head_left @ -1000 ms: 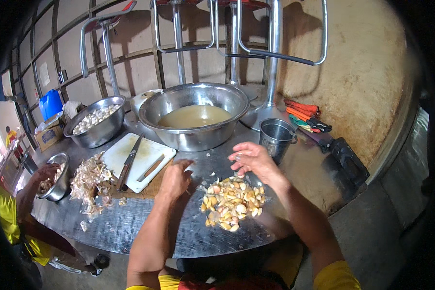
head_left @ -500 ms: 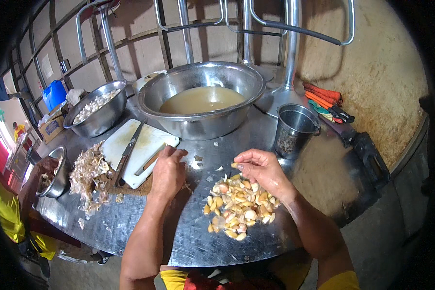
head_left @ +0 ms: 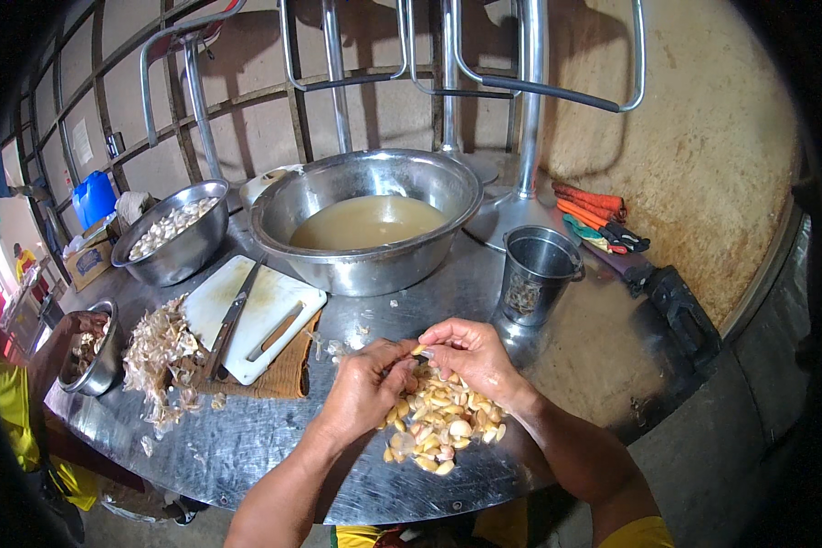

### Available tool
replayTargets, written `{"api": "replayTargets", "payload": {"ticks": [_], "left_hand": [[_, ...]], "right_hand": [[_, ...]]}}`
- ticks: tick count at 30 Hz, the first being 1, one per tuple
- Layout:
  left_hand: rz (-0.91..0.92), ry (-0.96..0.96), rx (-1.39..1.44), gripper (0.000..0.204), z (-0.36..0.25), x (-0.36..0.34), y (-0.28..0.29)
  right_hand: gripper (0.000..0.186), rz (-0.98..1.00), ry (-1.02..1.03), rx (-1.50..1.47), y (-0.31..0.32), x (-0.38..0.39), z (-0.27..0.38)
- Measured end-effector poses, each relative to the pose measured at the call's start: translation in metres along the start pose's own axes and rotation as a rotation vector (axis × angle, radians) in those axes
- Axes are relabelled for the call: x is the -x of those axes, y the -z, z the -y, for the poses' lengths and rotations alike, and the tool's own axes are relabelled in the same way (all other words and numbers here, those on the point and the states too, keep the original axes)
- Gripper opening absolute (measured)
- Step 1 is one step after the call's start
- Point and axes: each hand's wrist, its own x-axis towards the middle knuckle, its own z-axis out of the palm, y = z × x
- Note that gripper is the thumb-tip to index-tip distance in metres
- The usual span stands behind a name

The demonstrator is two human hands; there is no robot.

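Above a heap of garlic cloves (head_left: 447, 425) on the metal table, my hands meet at one yellowish garlic clove (head_left: 418, 350). My right hand (head_left: 475, 359) pinches it between thumb and fingers. Bent inward, my left hand (head_left: 367, 384) has its fingertips closed at the clove's other side; part of its grip is hidden. Left of my hands a white cutting board (head_left: 288, 306) lies on a brown ridged mat, with a dark-handled knife (head_left: 233, 315) across it. Papery garlic skins (head_left: 160, 356) are piled at the board's left edge.
A large steel basin (head_left: 365, 269) of cloudy liquid stands behind the board. A bowl of whitish cloves (head_left: 178, 224) is at far left, and a dark metal pot (head_left: 534, 283) at right. Carrots and gloves (head_left: 598, 215) lie farther back. Another person's hand (head_left: 84, 321) reaches a small bowl (head_left: 107, 361).
My left hand has moved right from beside the cutting board to meet my right hand at the clove. The other person's hand has come to the small bowl. The view has shifted slightly.
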Motion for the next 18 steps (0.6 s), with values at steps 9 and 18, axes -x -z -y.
{"api": "replayTargets", "payload": {"ticks": [9,18], "left_hand": [[-0.068,0.154,0.171,0.018,0.019,0.003,-0.010],[-0.238,0.374,0.998,0.018,0.052,-0.027,0.028]], "right_hand": [[0.013,-0.013,0.047,0.027,-0.005,0.001,-0.003],[0.028,-0.050,0.665,0.935,0.041,-0.016,0.006]]}}
